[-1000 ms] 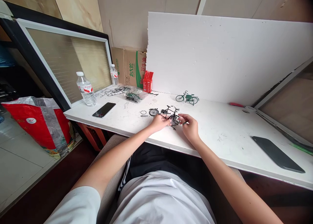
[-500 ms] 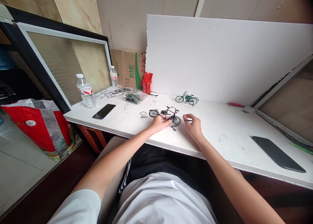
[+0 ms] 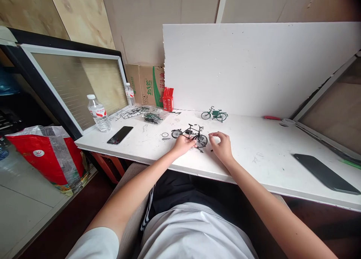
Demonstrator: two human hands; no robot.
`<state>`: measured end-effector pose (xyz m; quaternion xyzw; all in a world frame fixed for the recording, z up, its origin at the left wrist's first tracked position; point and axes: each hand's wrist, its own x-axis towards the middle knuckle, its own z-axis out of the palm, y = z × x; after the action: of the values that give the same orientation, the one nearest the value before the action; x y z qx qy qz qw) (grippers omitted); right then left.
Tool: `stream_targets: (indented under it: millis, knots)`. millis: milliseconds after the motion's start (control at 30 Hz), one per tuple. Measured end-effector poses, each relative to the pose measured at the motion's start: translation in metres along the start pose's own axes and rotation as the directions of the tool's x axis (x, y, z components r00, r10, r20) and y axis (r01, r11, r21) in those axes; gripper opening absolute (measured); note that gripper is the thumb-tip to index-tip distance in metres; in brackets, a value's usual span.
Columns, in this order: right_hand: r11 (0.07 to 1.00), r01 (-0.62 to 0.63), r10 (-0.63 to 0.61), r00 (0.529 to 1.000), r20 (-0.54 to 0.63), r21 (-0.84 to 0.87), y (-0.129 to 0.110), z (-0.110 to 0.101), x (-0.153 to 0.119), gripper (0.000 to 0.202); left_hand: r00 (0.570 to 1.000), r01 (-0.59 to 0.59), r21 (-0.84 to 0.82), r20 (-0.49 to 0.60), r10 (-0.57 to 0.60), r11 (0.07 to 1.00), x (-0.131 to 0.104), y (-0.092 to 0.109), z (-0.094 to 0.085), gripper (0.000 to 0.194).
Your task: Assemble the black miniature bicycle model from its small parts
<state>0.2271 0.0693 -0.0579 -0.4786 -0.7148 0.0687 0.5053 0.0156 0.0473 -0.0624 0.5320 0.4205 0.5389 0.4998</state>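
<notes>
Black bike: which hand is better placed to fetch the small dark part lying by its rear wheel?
Right, probably. The right hand hovers beside the part, apparently empty, while the left hand touches the black bike.

Green model bicycle (image 3: 214, 114), water bottle (image 3: 96, 112), phone (image 3: 120, 134)

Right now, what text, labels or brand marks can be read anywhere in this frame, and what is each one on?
None can be read outright.
Cardboard box: green print, too blurred.
Water bottle: red and white label, too small.
Red carton: no legible print.
Red bag: round white logo, unreadable.
</notes>
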Motion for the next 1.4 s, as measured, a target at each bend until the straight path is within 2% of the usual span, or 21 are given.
stream_targets:
  millis: [100,300,400,567,700,900,1167,1400]
  knots:
    - [0.992,-0.023,0.03,0.998,-0.057,0.12,-0.011,-0.002,-0.002,0.028,1.0,0.003,-0.007,-0.014,-0.003,1.0,0.001,0.0,-0.001,0.024]
    - [0.953,0.144,-0.169,0.983,0.074,0.265,-0.03,-0.003,-0.011,0.021,1.0,0.005,-0.069,-0.017,-0.007,0.998,0.003,-0.002,-0.002,0.032]
    - [0.942,0.154,-0.199,0.972,0.126,0.297,-0.033,-0.002,-0.015,0.018,1.0,0.024,-0.117,0.005,-0.024,0.993,0.002,0.0,-0.002,0.033]
    - [0.949,0.089,-0.136,0.981,0.138,0.302,-0.029,0.001,-0.016,0.014,0.998,0.051,-0.131,0.044,-0.045,0.99,-0.002,0.003,-0.002,0.032]
    - [0.951,0.092,-0.14,0.979,0.146,0.294,-0.026,0.003,-0.016,0.019,0.998,0.055,-0.145,0.044,-0.049,0.988,-0.001,0.001,-0.002,0.029]
    - [0.962,0.033,-0.094,0.972,0.215,0.27,-0.03,0.002,-0.018,0.017,0.997,0.041,-0.167,0.065,-0.031,0.985,0.001,-0.004,0.0,0.027]
    - [0.966,0.144,-0.187,0.962,0.197,0.217,-0.026,0.004,-0.016,0.021,0.994,-0.014,-0.075,0.108,0.022,0.997,-0.001,-0.003,-0.001,0.024]
    - [0.974,0.164,-0.196,0.958,0.211,0.159,-0.024,0.006,-0.017,0.022,0.992,-0.046,-0.061,0.117,0.053,0.997,-0.005,0.003,0.0,0.024]
